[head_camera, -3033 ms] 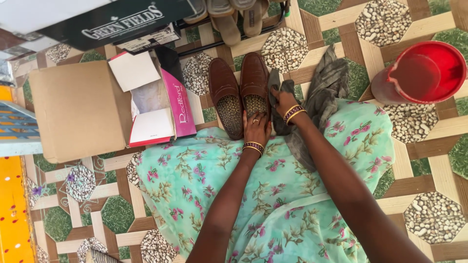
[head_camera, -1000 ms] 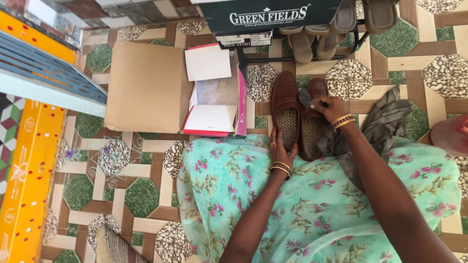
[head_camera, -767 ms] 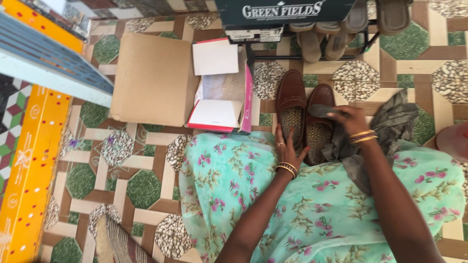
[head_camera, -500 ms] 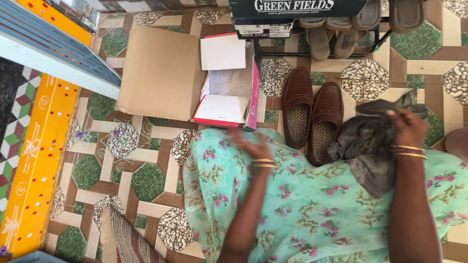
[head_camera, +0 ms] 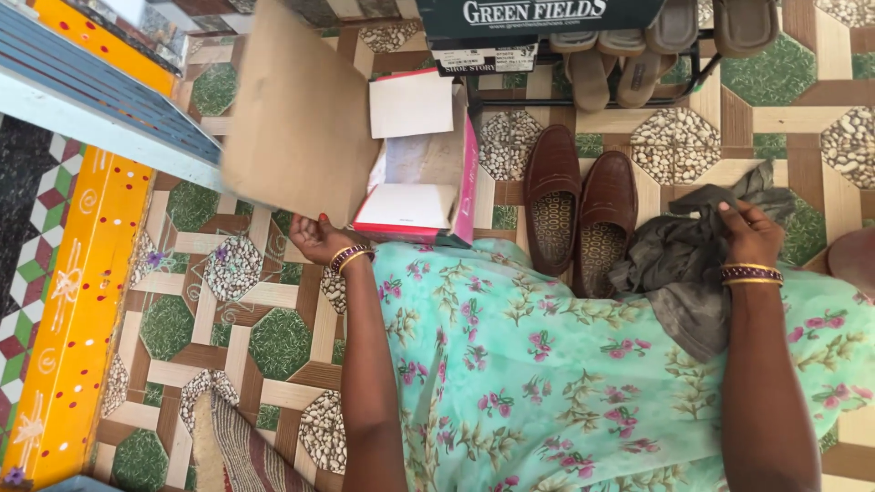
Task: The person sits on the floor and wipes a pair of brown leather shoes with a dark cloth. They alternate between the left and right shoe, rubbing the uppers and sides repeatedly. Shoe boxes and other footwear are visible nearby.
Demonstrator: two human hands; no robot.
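Note:
My left hand (head_camera: 318, 241) grips the near edge of a brown cardboard box lid (head_camera: 301, 114) and holds it tilted up off the floor. Beside it lies an open pink shoe box (head_camera: 465, 173) with white paper flaps inside. A pair of brown loafers (head_camera: 580, 208) stands side by side on the tiled floor, just right of the box. My right hand (head_camera: 749, 233) rests on a crumpled grey-green cloth (head_camera: 679, 264) lying over my lap, to the right of the shoes.
A dark green shoe box (head_camera: 538, 16) sits on a black shoe rack (head_camera: 638, 68) with beige sandals at the top. A blue and white step (head_camera: 91, 109) and a yellow painted strip (head_camera: 64, 301) run along the left. A red bucket's rim (head_camera: 857, 260) shows at the right edge.
My left hand left the loafers, swung left and lifted the cardboard lid by its edge. My right hand drew the cloth off the right shoe and back onto my lap.

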